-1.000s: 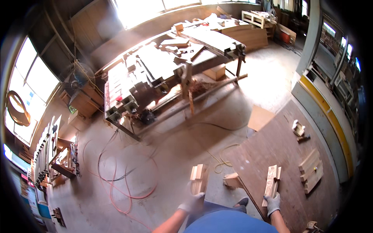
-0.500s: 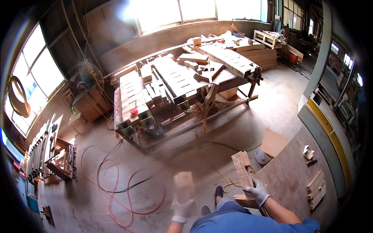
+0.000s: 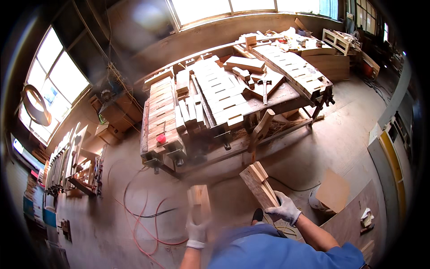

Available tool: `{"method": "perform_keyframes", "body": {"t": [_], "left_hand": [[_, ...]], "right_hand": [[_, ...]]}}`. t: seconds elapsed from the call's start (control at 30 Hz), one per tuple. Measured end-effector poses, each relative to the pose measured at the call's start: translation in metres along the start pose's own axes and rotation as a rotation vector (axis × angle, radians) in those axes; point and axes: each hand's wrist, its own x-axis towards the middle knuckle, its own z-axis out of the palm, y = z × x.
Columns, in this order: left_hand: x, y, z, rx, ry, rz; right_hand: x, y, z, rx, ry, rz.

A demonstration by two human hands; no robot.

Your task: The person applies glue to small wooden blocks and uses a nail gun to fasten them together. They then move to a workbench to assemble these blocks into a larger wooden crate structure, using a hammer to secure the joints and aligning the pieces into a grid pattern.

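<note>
Blur smears left hand (image 3: pixel 197 229) gripping wood block (image 3: pixel 199 200).

Single head view, high above table (image 3: pixel 286 96), facing down and forward toward it; table mid-distance, hands (image 3: pixel 283 209) close below lens.

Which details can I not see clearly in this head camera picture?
- Left hand and its wood piece: motion blur hides the grip and the piece's shape.
- Right hand: the glove hides the fingers; how many wooden pieces it holds is uncertain.
- Small items on the workbench: too small.
</note>
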Motion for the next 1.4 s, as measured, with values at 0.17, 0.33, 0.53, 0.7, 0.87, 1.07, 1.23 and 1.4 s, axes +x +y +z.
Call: {"method": "perform_keyframes", "body": {"t": [0.17,0.33,0.53,0.7,0.87,1.07,1.23,1.4], "left_hand": [[0.034,0.019,0.038,0.001,0.064,0.017],[0.075,0.029,0.062,0.003,0.061,-0.028],[0.137,0.025,0.076,0.107,0.045,0.119],[0.195,0.048,0.085,0.028,-0.027,0.091],[0.264,0.067,0.086,-0.182,-0.008,0.12],[0.332,0.084,0.071,-0.269,0.0,0.045],[0.377,0.094,0.054,-0.097,0.035,0.072],[0.402,0.1,0.052,-0.126,0.033,0.048]], "right_hand": [[0.056,-0.043,-0.019,0.095,-0.109,-0.032],[0.104,-0.059,-0.02,0.116,-0.143,-0.071],[0.152,-0.087,-0.024,0.17,-0.205,-0.045],[0.208,-0.134,-0.021,0.099,-0.156,-0.126],[0.304,-0.186,0.006,0.046,-0.095,-0.192],[0.432,-0.263,0.052,-0.374,-0.032,-0.122],[0.527,-0.291,0.105,-0.441,-0.095,-0.158],[0.608,-0.286,0.146,-0.616,-0.122,-0.223]]}}
